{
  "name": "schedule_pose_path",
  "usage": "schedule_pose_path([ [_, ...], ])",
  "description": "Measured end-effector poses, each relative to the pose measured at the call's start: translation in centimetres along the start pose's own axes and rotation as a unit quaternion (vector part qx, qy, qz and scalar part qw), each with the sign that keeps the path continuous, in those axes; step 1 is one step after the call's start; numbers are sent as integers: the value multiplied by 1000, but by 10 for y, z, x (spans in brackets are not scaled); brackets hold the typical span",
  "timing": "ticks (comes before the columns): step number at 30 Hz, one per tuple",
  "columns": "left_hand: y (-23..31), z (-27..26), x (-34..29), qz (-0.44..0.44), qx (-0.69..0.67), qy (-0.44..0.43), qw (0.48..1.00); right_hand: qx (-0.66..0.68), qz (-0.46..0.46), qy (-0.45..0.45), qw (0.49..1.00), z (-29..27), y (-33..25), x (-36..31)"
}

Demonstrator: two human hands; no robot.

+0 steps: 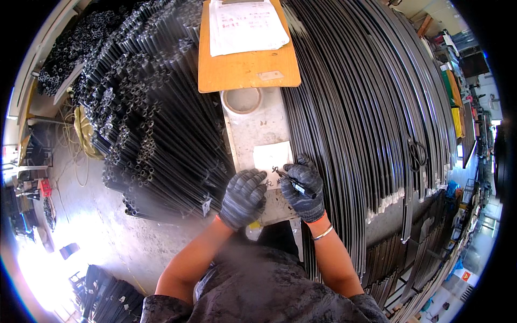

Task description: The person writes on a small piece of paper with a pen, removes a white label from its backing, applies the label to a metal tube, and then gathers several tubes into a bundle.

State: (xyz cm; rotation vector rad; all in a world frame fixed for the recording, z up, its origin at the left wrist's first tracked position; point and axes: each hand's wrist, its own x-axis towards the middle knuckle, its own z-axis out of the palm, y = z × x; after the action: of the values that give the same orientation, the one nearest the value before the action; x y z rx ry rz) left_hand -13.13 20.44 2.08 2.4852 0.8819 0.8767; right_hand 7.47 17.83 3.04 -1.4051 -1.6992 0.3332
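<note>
A white sheet of paper (272,155) with dark handwriting lies on a narrow pale surface in front of me. My left hand (243,198), in a dark grey knit glove, has its fingers bent and pressed at the sheet's lower left edge. In my right hand (307,189), gloved alike, a black marker pen (298,186) is gripped, its tip at the writing on the paper. Beyond the paper a roll of tape (242,111) lies flat. Farther off sits an orange-brown board (247,70) with a stack of written papers (245,27) on it.
Bundles of dark metal tubes (177,118), their ends showing, lie close on the left. Long dark bars (344,107) fill the right side. A black looped tool (417,154), perhaps scissors, rests on them. More bars (110,299) are at the lower left.
</note>
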Motion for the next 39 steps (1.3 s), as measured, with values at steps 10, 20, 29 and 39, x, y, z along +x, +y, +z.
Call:
schedule_pose_path([
  [10,0,-1,-1,-3,-6,-8,1000,4,13,-5,1000,-1,-3,1],
  [20,-3,3,-6,2,-4,2,1000,78,86,60,991,-6,-1,3],
  [29,-3,1,-6,-9,-16,8,1000,-147,-12,-113,982,-13,-1,57],
  [39,-1,-2,-5,-14,-27,13,999,-200,-94,-164,961,-9,-2,67],
])
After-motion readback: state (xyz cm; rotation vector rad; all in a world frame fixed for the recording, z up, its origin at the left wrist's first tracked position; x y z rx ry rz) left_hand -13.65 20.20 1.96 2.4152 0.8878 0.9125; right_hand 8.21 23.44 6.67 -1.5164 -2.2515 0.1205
